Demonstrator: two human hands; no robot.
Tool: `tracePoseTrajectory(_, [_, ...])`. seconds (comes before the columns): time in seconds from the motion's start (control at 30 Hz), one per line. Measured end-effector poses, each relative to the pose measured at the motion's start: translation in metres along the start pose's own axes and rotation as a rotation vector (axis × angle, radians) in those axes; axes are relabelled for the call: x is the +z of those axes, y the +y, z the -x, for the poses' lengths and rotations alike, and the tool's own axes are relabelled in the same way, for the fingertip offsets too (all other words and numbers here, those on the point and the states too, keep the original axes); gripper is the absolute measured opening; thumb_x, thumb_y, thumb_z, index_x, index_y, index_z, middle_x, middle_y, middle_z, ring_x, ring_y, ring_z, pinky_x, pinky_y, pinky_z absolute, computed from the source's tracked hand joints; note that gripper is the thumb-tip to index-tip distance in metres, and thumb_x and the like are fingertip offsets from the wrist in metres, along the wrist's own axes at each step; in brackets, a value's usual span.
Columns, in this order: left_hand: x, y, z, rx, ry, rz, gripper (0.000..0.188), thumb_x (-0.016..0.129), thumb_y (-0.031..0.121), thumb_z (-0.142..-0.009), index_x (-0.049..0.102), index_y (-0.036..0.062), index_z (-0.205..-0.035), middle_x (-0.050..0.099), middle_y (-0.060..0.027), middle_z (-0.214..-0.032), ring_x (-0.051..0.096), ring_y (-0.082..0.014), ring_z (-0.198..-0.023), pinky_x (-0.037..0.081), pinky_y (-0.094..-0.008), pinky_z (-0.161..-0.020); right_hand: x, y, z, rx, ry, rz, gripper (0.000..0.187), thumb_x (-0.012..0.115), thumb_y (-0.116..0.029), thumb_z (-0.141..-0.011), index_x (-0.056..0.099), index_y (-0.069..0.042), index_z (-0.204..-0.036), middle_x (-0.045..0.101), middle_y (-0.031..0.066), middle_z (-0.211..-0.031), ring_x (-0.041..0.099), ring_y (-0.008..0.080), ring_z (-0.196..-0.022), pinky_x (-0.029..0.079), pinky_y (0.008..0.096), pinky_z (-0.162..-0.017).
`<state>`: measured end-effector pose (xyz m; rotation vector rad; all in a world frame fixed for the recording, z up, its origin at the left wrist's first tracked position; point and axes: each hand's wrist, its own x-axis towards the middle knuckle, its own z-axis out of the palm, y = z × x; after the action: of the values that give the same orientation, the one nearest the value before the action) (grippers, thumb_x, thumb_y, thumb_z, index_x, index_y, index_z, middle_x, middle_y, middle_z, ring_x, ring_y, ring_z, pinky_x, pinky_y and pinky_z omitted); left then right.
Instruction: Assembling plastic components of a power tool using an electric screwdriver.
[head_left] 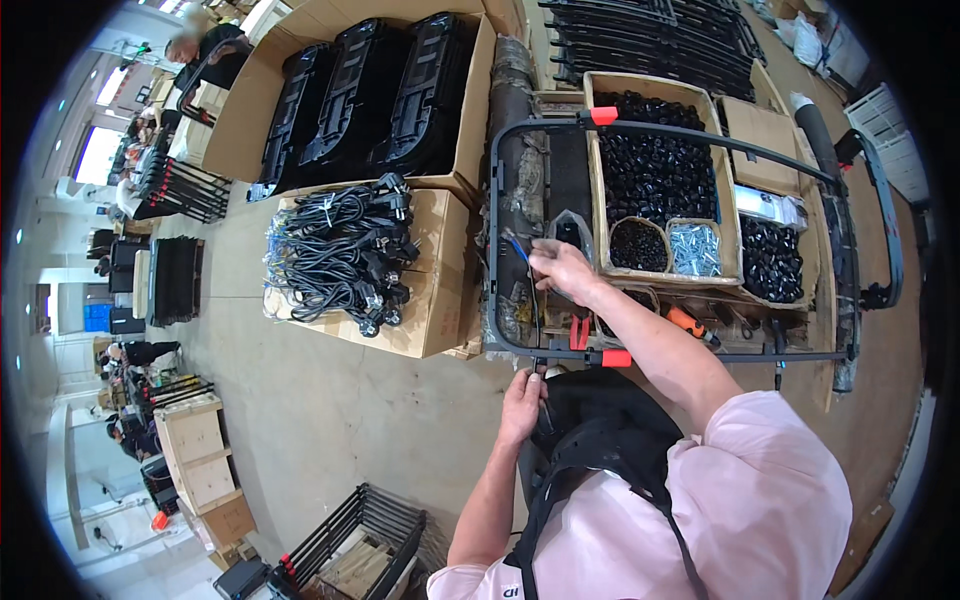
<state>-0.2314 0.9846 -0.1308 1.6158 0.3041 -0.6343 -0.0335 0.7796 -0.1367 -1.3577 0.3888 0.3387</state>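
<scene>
A dark tubular metal frame [491, 230] with red clips lies across the workbench before me. The thumb and fingers of my right hand [562, 270] are closed around a thin black cable [536, 318], inside the frame's left side. Blue and other thin wire ends [517, 245] stick out beyond those fingers. From there the cable runs toward me to the frame's near tube. Just outside that tube, my left hand [521, 405] is closed on the cable's lower part. Its exact grip is partly hidden. A red clip [617, 358] sits on the near tube, right of the cable.
Plug cords [340, 250] are heaped on a cardboard box at left. Behind them, a large carton [225, 130] holds black plastic housings [345, 95]. Trays of black caps [655, 160] and silver screws [695, 250] stand under the frame. An orange power tool [690, 324] lies near the front. Other people work far left.
</scene>
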Motion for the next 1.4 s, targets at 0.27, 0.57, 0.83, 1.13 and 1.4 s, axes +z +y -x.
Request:
tracePoseTrajectory(0.27, [0.03,0.008,-0.006,-0.037,0.158,0.242,0.022,0.052,0.019,-0.111,0.063,0.0013,-0.117,0.065,-0.0036,-0.087,0.059,-0.0107,-0.072,0.05,-0.0267,-0.067,0.006,0.002,0.028,0.066,-0.176,0.327,0.042,0.069,-0.041,-0.099,0.075,0.001,-0.1,0.065,0.0057,-0.066,0.062,0.0152,-0.056,0.05,0.0337,-0.056])
tracePoseTrajectory(0.57, [0.031,0.015,-0.013,-0.028,0.216,0.342,0.018,0.055,0.019,-0.11,0.064,0.0031,-0.108,0.073,-0.0078,-0.09,0.064,-0.0119,-0.07,0.051,-0.0273,-0.064,0.025,0.0,0.002,-0.058,-0.153,0.443,0.032,0.072,-0.032,-0.096,0.071,-0.001,-0.087,0.058,0.0015,-0.064,0.054,0.0121,-0.056,0.045,0.0337,-0.056])
tracePoseTrajectory(0.83, [0.033,0.016,-0.019,-0.031,0.216,0.398,0.021,0.057,0.02,-0.11,0.063,0.0013,-0.103,0.076,-0.0099,-0.095,0.067,-0.0122,-0.073,0.053,-0.0274,-0.066,0.026,-0.005,0.0,0.041,-0.121,0.444,0.03,0.074,-0.03,-0.094,0.076,0.0,-0.097,0.067,0.0045,-0.071,0.061,0.0141,-0.065,0.049,0.0349,-0.064])
tracePoseTrajectory(1.13, [0.035,0.011,-0.023,-0.089,0.228,0.469,0.022,0.056,0.021,-0.11,0.059,-0.0005,-0.104,0.078,-0.0138,-0.096,0.071,-0.0153,-0.073,0.056,-0.0283,-0.066,-0.046,-0.039,-0.053,-0.231,-0.29,1.269,0.03,0.064,-0.013,-0.082,0.08,-0.001,-0.103,0.079,0.0204,-0.097,0.076,0.0314,-0.09,0.056,0.0429,-0.085])
tracePoseTrajectory(1.4, [0.037,0.01,-0.025,-0.141,0.254,0.501,0.023,0.056,0.02,-0.109,0.058,-0.0019,-0.106,0.077,-0.0162,-0.1,0.072,-0.018,-0.075,0.058,-0.0304,-0.066,-0.049,0.053,-0.095,-0.486,-0.393,2.043,0.019,0.063,-0.021,-0.088,0.082,-0.017,-0.09,0.08,0.0068,-0.095,0.077,0.0259,-0.091,0.052,0.0431,-0.08])
